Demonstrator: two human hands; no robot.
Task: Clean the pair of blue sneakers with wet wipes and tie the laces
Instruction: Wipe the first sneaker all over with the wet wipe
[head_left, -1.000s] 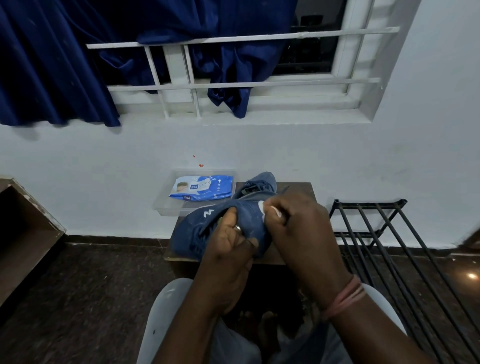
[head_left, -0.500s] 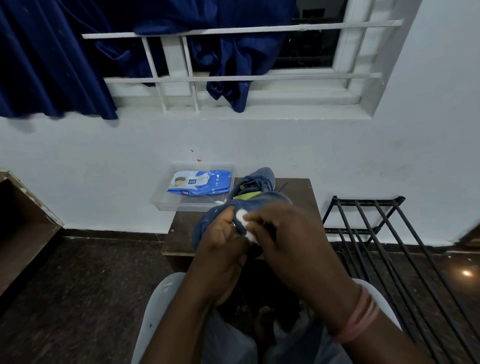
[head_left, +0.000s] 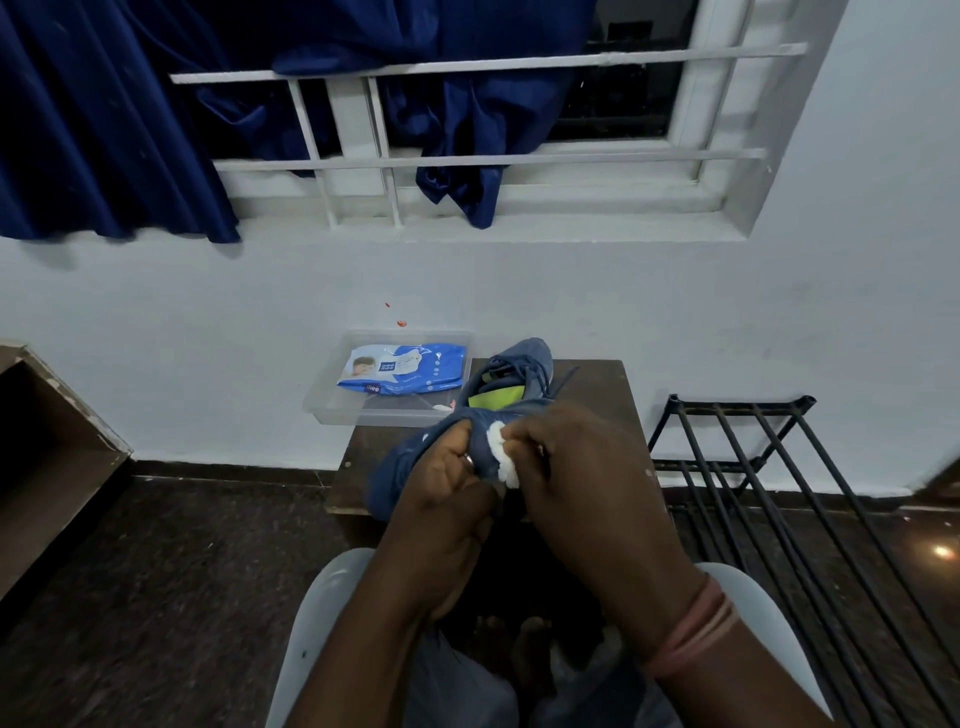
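My left hand grips a blue sneaker above the near edge of a small dark wooden table. My right hand pinches a crumpled white wet wipe against the sneaker's side. The second blue sneaker, with a yellow-green insole and loose laces, lies on the table behind the held one. A blue pack of wet wipes lies in a clear plastic tray at the table's back left.
A black metal rack stands to the right of the table. A brown wooden shelf is at the left. Behind the table is a white wall with a barred window and blue curtains. I sit on a white chair.
The held sneaker has turned so its side logo no longer shows. The wipe has shifted left along the shoe, toward my left thumb. The far sneaker's insole is now visible.
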